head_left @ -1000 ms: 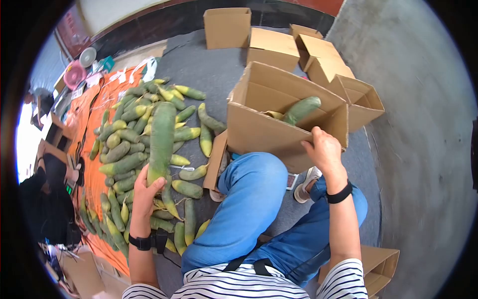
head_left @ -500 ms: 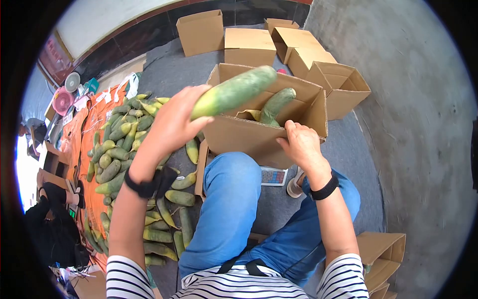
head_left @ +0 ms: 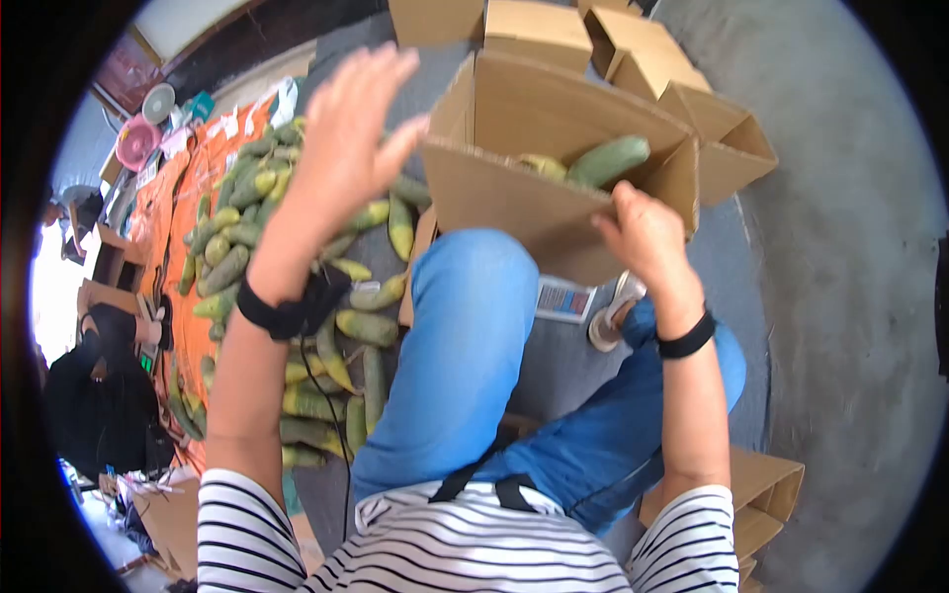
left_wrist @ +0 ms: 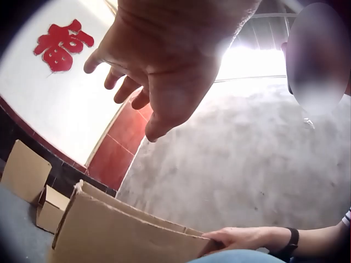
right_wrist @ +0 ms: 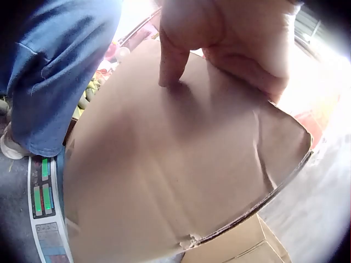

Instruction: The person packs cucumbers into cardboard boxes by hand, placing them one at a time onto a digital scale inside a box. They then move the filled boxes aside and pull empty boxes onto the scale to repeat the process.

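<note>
Left hand: raised, fingers spread and straight, holding nothing; it hovers in the upper middle of the head view, just left of the open cardboard box and above the pile. Right hand: thumb and fingers curled over the box's near wall, gripping the cardboard edge at right of centre; the right wrist view shows its fingers pressed flat on the outer face. Box contents: one long green radish lying against the far right corner, long axis running from lower left to upper right, with a paler piece just beside it. The radish lies up and right of the left hand, and close above the right hand, which is the nearer. Pile of green radishes on an orange sheet at left of the frame. Scale on the floor under the box. Further boxes along the top edge.
</note>
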Demonstrator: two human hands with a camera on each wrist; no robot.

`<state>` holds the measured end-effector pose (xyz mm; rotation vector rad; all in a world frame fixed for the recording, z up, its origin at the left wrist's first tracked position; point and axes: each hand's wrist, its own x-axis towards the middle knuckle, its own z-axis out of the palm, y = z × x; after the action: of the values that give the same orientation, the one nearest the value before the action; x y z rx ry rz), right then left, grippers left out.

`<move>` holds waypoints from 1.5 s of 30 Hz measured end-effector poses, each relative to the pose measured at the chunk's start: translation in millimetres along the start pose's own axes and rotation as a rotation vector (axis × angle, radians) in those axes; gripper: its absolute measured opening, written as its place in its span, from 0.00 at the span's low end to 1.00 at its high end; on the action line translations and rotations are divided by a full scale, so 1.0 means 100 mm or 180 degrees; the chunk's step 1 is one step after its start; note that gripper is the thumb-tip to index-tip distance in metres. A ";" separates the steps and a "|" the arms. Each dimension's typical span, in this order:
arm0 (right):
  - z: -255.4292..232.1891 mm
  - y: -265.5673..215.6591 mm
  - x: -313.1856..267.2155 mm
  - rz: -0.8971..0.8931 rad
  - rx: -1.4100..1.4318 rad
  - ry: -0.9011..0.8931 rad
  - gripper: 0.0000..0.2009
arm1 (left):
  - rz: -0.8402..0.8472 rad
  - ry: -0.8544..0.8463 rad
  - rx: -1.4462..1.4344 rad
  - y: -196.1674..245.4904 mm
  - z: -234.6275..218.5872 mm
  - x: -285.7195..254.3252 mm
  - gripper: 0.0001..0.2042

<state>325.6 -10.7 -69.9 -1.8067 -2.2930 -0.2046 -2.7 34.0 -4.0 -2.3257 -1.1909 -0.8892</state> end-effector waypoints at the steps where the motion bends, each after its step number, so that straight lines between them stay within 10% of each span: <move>1: 0.01 0.01 0.00 -0.0013 0.0049 0.0013 0.16 | 0.0105 0.0104 0.0076 -0.02 -0.10 0.09 0.27; 4: -0.06 -0.04 -0.04 0.0016 0.0123 0.0001 0.17 | -0.0087 0.0126 -0.0041 0.20 -0.24 0.10 0.25; 9: -0.12 -0.07 0.00 0.0268 0.0188 -0.0123 0.22 | 0.0151 -0.1893 -0.1510 0.77 -0.36 -0.42 0.26; 26: -0.20 -0.06 0.06 0.0314 0.0173 -0.0217 0.25 | -0.0149 -0.1425 -0.1309 0.86 -0.26 -0.75 0.28; 31: -0.50 0.33 0.39 0.0436 0.1891 -0.0453 0.15 | -0.0125 -0.1290 -0.1289 0.86 -0.28 -0.78 0.28; 36: -0.27 0.58 0.99 -0.0840 -0.0510 -0.1419 0.18 | -0.0184 -0.1300 -0.1376 0.83 -0.25 -0.74 0.29; 45: 0.58 0.77 1.62 -0.0604 -0.1200 -0.3027 0.27 | -0.0347 -0.1486 -0.1576 0.73 -0.25 -0.68 0.29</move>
<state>359.3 174.2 -87.0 -2.1693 -3.2473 0.2896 17.6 -61.6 -35.9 -3.0143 -1.4117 -0.7629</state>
